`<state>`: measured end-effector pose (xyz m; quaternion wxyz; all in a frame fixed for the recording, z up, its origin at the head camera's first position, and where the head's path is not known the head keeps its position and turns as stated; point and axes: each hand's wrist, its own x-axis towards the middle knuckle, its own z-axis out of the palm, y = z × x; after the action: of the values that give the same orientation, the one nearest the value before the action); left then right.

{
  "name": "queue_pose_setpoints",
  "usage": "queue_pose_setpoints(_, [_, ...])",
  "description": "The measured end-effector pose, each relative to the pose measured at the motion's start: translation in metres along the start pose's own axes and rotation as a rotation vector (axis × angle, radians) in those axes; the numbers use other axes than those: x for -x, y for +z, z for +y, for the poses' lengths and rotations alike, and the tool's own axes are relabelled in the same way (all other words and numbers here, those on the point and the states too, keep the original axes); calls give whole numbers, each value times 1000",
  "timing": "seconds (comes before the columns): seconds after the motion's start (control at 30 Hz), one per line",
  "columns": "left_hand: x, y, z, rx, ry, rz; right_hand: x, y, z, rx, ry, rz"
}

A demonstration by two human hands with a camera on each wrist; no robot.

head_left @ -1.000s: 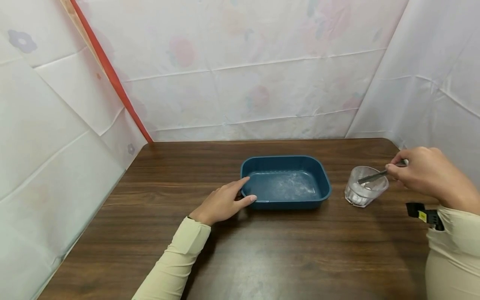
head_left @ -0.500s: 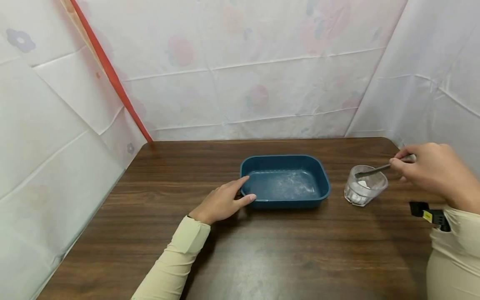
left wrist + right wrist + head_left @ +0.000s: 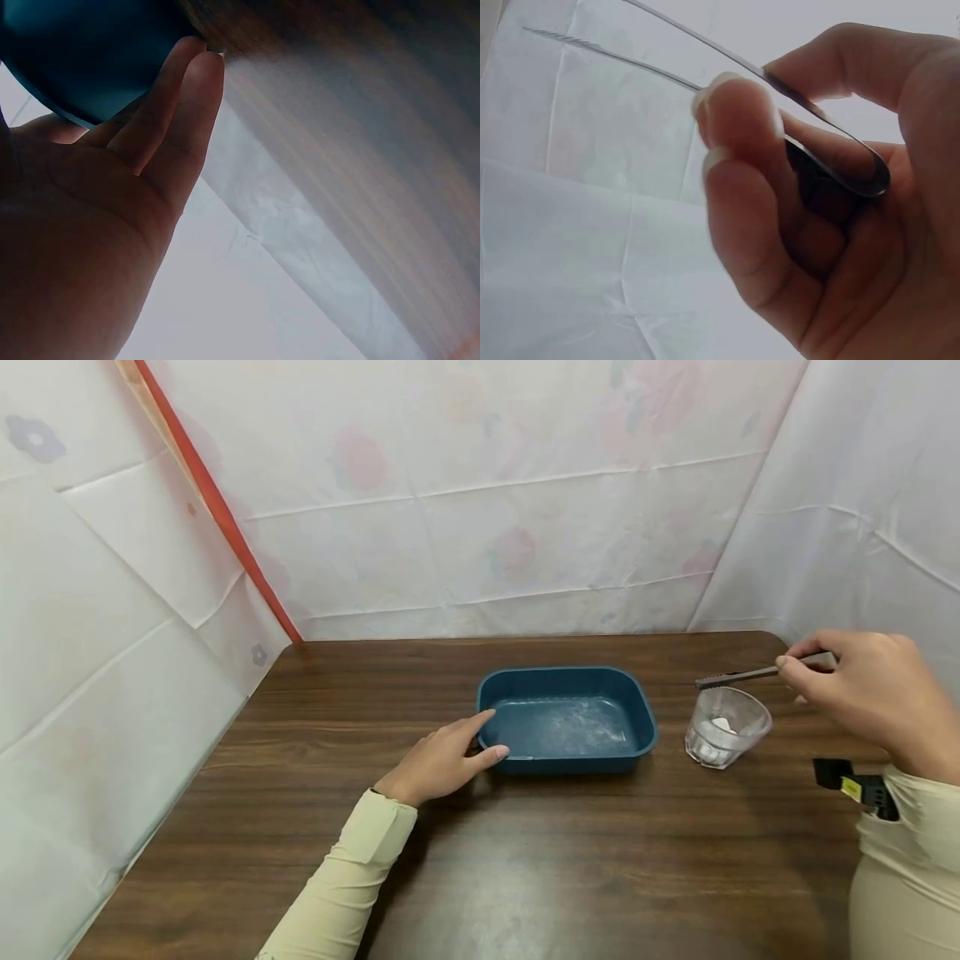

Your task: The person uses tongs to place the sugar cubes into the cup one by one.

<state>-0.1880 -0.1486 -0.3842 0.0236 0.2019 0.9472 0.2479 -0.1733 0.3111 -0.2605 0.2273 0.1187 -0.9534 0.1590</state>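
Observation:
My right hand (image 3: 873,693) pinches a pair of metal tweezers (image 3: 738,677) between thumb and fingers. Their serrated end sits just above the far rim of a clear glass (image 3: 750,714), with nothing visible at it. In the right wrist view the tweezers (image 3: 656,71) have their two arms spread apart. Small white pieces (image 3: 712,745) lie in the glass. My left hand (image 3: 438,762) rests at the near left corner of a blue rectangular tray (image 3: 566,765), its thumb and forefinger straight at the rim. From the left wrist, straight fingers (image 3: 184,124) touch the tray's outer side.
The tray stands left of the glass on a dark wooden table (image 3: 480,860); pale marks show on its floor. White flowered sheets (image 3: 465,510) hang behind the table and at both sides. A red strip (image 3: 217,506) runs down the left back corner.
My right hand has raised the tweezers from inside the glass to just above its rim. The white pieces stay in the glass. My left hand and the tray hold their place.

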Motion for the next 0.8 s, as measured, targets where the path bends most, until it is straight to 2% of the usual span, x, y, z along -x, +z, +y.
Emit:
queue_pose_setpoints(0.13, [0, 0, 0, 1, -2, -5, -1, 2, -5, -8, -40, 23])
queue_pose_setpoints(0.37, [0, 1, -1, -7, 6, -6, -1, 13, -18, -15, -61, -23])
queue_pose_setpoints(0.63, [0, 2, -2, -20, 10, 7, -3, 29, -34, -50, -153, -19])
queue_pose_setpoints(0.8, [-1, 2, -2, -36, 1, 12, -6, 36, -40, -87, -184, -49])
